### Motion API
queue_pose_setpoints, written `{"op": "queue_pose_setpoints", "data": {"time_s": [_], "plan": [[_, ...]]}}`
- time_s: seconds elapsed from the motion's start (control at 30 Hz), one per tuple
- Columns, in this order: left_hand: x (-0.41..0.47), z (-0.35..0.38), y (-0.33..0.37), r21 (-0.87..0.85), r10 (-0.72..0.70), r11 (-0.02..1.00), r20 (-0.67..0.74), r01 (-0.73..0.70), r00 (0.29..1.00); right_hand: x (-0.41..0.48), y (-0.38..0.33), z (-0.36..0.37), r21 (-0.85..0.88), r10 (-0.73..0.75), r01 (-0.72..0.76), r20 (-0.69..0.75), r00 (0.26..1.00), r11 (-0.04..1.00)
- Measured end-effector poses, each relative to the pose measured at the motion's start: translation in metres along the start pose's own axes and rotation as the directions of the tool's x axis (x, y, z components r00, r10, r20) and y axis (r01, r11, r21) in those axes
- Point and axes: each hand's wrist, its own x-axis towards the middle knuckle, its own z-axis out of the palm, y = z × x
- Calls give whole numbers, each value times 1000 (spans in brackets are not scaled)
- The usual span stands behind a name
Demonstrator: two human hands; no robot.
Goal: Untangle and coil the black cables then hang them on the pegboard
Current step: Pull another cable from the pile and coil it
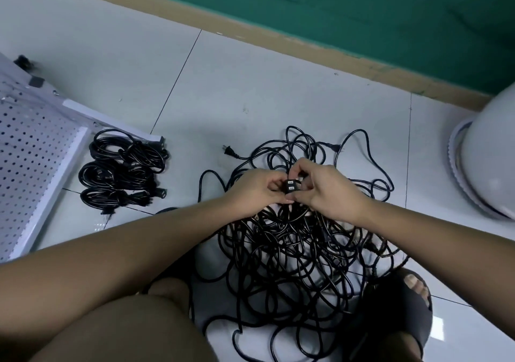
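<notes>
A sandalled foot sits at 5 o'clock beside the tangled black cables heaped on the tiled floor at centre. Just above the heap, left hand and right hand meet, fingers pinching a black connector between them. Coiled cables lie at 9 o'clock next to the white pegboard, flat on the floor; a white fan stands at 3 o'clock.
</notes>
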Motion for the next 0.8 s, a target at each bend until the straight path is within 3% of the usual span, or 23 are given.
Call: {"op": "queue_pose_setpoints", "data": {"time_s": [0.17, 0.37, 0.57, 0.8], "plan": [[-18, -25, 73, -21, 69, 997, -19, -69, 997, -29, -47, -57, 158, 8, -1, -41, 999, 987], [-39, -53, 172, -54, 199, 978, -69, -203, 978, -72, -108, -117, 222, -30, 79, -215, 976, 972], [-71, -61, 261, 5, 291, 957, -68, -292, 954, -133, -153, -153, 212, -55, 152, -403, 913, 965], [-115, -61, 355, 143, 437, 896, -109, -421, 893, -203, -207, -188, 172, -153, 312, -596, 788, 935]]}}
